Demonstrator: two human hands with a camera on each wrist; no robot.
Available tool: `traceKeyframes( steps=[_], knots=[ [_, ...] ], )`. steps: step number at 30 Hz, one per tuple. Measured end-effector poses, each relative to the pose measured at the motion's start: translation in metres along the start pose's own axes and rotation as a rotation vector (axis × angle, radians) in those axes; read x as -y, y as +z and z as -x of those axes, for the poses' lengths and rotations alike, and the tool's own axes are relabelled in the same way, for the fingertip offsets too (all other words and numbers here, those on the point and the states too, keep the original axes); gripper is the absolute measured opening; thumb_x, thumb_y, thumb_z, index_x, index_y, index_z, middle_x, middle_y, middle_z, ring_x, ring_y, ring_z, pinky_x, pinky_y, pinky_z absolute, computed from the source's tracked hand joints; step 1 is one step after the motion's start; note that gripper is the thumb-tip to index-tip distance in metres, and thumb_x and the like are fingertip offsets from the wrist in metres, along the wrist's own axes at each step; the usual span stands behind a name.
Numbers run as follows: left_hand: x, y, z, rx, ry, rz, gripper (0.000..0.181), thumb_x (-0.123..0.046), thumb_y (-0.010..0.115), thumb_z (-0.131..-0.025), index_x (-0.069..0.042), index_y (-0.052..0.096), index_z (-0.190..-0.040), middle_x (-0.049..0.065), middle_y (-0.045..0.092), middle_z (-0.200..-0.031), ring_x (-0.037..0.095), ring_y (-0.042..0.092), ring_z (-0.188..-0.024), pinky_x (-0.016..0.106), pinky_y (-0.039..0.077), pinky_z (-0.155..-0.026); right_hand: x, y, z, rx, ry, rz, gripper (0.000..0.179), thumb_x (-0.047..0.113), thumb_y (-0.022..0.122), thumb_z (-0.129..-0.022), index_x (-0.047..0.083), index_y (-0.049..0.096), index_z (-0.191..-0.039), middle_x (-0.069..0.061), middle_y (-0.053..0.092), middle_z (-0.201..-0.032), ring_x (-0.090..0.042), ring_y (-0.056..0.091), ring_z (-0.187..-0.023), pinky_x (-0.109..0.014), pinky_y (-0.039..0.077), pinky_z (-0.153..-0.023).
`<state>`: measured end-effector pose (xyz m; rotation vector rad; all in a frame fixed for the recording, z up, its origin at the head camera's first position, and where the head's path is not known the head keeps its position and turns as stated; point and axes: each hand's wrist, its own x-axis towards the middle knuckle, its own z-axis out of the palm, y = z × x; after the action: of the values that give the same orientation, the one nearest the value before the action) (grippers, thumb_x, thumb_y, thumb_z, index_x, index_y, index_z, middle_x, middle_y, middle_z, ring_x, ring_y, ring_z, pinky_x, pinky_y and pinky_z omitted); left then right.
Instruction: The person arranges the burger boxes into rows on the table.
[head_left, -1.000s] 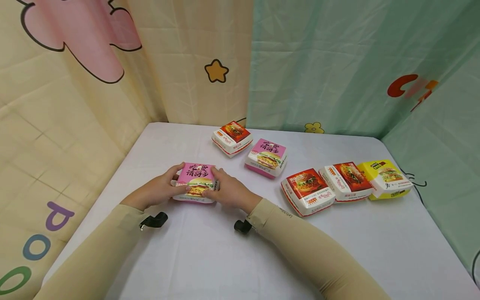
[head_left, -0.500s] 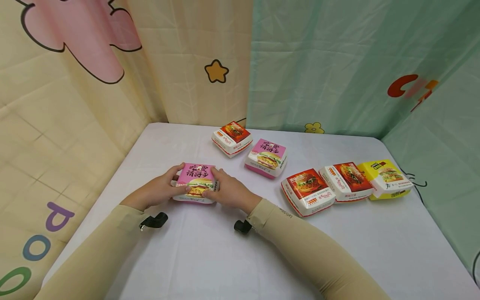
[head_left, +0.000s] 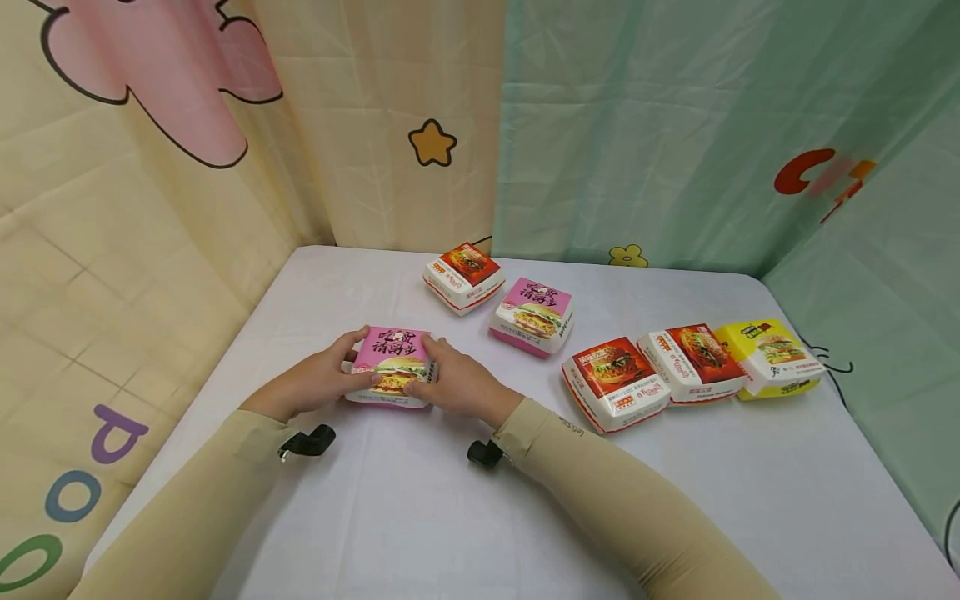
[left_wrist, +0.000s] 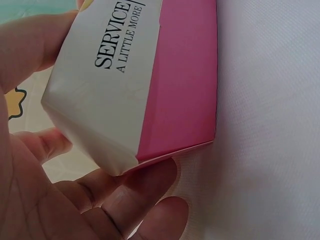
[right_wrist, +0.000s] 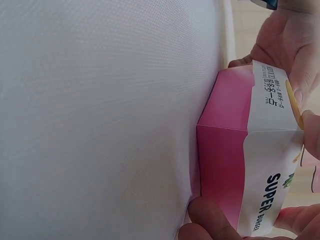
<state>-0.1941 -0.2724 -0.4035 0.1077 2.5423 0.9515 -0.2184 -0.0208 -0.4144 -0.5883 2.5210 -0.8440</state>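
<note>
A pink and white burger box (head_left: 396, 360) sits on the white-covered table with both hands around it. My left hand (head_left: 318, 380) holds its left side, thumb along the front of the lid and fingers around the back corner. On the opposite side my right hand (head_left: 467, 382) grips it, thumb near the front corner and index finger over the lid's edge. In the left wrist view the box (left_wrist: 107, 100) shows its lettered white lid side above a pink base, with fingertips under one corner. The right wrist view shows the box's lower edge (right_wrist: 222, 170) at the cloth and its lid closed.
Another pink burger box (head_left: 534, 317) stands right of the held one, beside a red and white box (head_left: 465, 277) at the back. Farther right, two more red and white boxes, nearer (head_left: 617, 383) and farther (head_left: 693, 363), adjoin a yellow box (head_left: 772, 358). Printed curtains (head_left: 645, 125) border the table.
</note>
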Motion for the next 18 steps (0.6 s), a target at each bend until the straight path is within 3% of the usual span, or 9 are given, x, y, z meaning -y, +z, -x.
traceKeyframes(
  steps=[6, 18],
  knots=[
    [-0.0015, -0.0007, 0.0020, 0.004, -0.004, -0.010, 0.109, -0.063, 0.068, -0.095, -0.016, 0.005, -0.171, 0.028, 0.040, -0.160, 0.037, 0.062, -0.126, 0.055, 0.054, -0.100, 0.0002, 0.0000, 0.0004, 0.000, -0.001, 0.001, 0.095, 0.051, 0.072, -0.097, 0.019, 0.020, -0.170, -0.011, 0.022, -0.176, -0.026, 0.021, -0.163, -0.047, 0.025, -0.131],
    [-0.0015, -0.0004, 0.0024, 0.005, -0.001, -0.016, 0.108, -0.062, 0.069, -0.095, -0.016, 0.006, -0.170, 0.027, 0.042, -0.158, 0.032, 0.064, -0.117, 0.046, 0.055, -0.092, -0.0001, 0.0004, 0.0014, -0.010, -0.013, -0.005, 0.094, 0.049, 0.073, -0.097, 0.018, 0.022, -0.170, -0.008, 0.027, -0.175, -0.025, 0.024, -0.163, -0.045, 0.026, -0.131]
  ],
)
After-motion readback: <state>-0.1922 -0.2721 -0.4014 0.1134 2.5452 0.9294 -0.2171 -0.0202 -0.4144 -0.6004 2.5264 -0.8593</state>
